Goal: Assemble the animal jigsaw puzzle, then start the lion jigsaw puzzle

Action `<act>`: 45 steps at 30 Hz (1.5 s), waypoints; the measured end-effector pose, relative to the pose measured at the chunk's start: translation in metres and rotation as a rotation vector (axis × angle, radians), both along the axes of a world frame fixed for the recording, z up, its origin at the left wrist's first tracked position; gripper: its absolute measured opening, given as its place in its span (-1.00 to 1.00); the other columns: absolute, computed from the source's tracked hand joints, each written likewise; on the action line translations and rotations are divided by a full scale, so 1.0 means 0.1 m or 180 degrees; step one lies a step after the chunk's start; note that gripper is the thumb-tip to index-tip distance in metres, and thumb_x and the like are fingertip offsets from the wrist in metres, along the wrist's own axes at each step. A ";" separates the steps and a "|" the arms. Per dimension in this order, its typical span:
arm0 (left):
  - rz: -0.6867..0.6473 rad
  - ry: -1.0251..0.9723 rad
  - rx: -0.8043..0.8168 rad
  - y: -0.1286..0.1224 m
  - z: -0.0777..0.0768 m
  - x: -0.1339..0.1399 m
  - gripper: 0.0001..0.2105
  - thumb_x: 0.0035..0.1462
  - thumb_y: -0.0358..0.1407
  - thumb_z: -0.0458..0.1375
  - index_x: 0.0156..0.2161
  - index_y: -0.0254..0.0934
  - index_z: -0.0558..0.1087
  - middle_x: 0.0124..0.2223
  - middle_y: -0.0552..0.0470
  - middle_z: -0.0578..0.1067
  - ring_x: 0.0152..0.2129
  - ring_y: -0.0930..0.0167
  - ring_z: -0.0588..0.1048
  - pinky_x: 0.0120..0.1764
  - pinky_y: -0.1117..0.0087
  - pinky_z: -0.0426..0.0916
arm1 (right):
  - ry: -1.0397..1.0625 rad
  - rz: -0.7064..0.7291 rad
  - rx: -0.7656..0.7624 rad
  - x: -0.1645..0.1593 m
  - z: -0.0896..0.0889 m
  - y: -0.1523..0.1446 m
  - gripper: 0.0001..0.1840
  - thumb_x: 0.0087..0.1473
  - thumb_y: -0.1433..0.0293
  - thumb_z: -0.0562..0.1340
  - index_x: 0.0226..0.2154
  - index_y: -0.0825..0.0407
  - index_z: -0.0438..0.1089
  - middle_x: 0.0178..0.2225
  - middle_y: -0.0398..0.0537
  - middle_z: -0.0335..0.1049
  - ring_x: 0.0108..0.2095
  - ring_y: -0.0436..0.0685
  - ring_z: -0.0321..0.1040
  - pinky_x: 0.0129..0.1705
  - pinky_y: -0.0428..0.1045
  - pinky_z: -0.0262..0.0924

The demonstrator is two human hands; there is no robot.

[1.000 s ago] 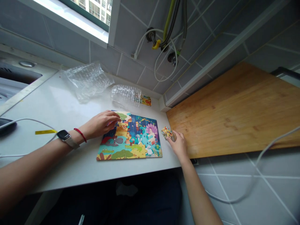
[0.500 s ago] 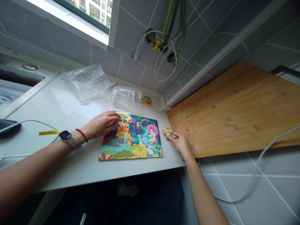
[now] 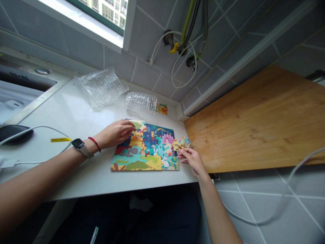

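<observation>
A colourful animal jigsaw puzzle (image 3: pixel 142 165) lies flat on the white counter. My left hand (image 3: pixel 120 133) hovers over or rests on its upper left part, fingers loosely bent and apart, holding nothing I can see. At the puzzle's right edge, my right hand (image 3: pixel 192 159) pinches a yellow puzzle piece (image 3: pixel 178 145) between thumb and fingers. Just behind that hand is a small pile of loose puzzle pieces (image 3: pixel 186 141), partly hidden by the held piece and the fingers.
Clear bubble wrap (image 3: pixel 101 88) and a second bubble-wrap bundle (image 3: pixel 141 101) lie toward the wall, beside a small picture card (image 3: pixel 162 108). A wooden board (image 3: pixel 254 125) borders the right side. A white cable (image 3: pixel 38 127) and black mouse-like object (image 3: pixel 15 134) sit left.
My right hand has lifted a puzzle piece from the pile and moved it left to the puzzle's right edge. My left hand stays over the upper left part. The view has shifted slightly.
</observation>
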State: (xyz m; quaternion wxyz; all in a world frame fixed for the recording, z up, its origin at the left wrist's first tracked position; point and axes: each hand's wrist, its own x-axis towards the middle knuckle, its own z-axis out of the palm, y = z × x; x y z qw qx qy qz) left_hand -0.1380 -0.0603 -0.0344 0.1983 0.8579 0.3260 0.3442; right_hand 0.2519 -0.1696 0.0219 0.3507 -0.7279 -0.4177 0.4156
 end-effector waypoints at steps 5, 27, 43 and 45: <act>-0.0062 0.0132 0.0046 -0.03 0.04 0.01 -0.69 0.37 -0.32 0.01 -0.06 -0.26 0.62 -0.04 -0.16 0.60 -0.13 0.26 0.54 -0.01 0.18 0.49 | 0.0775 0.0223 -0.0345 -0.57 -0.08 -0.04 -0.54 -0.17 0.12 0.57 -0.39 0.04 0.43 -0.41 -0.01 0.62 -0.37 0.17 0.64 -0.50 -0.13 0.44; -0.0146 0.0204 0.0100 -0.04 -0.01 0.04 -0.72 0.39 -0.36 0.02 -0.06 -0.25 0.61 -0.06 -0.13 0.61 -0.15 0.29 0.56 -0.08 0.25 0.49 | 0.1013 0.0505 -0.0566 -0.99 -0.28 -0.15 -0.41 -0.21 -0.07 0.54 -0.44 0.11 0.50 -0.46 0.01 0.60 -0.50 0.07 0.57 -0.55 -0.17 0.31; -0.0096 0.0235 0.0157 -0.06 -0.01 0.06 -0.75 0.38 -0.29 0.07 -0.06 -0.23 0.60 -0.04 -0.13 0.59 -0.07 0.23 0.52 0.03 0.14 0.47 | -0.1821 0.2425 0.1080 -0.93 -0.25 -0.12 -0.30 0.08 0.22 0.48 0.25 -0.06 0.40 0.30 0.10 0.34 0.32 0.34 0.21 0.38 0.29 0.10; 0.0073 0.0235 0.0212 -0.04 -0.04 0.04 -0.76 0.36 -0.24 0.10 -0.06 -0.21 0.61 0.00 -0.13 0.58 0.03 0.17 0.48 0.11 0.06 0.43 | -0.1851 0.2445 0.1127 -0.94 -0.28 -0.08 -0.35 0.10 0.27 0.47 0.23 -0.05 0.42 0.25 0.09 0.40 0.29 0.32 0.25 0.35 0.28 0.15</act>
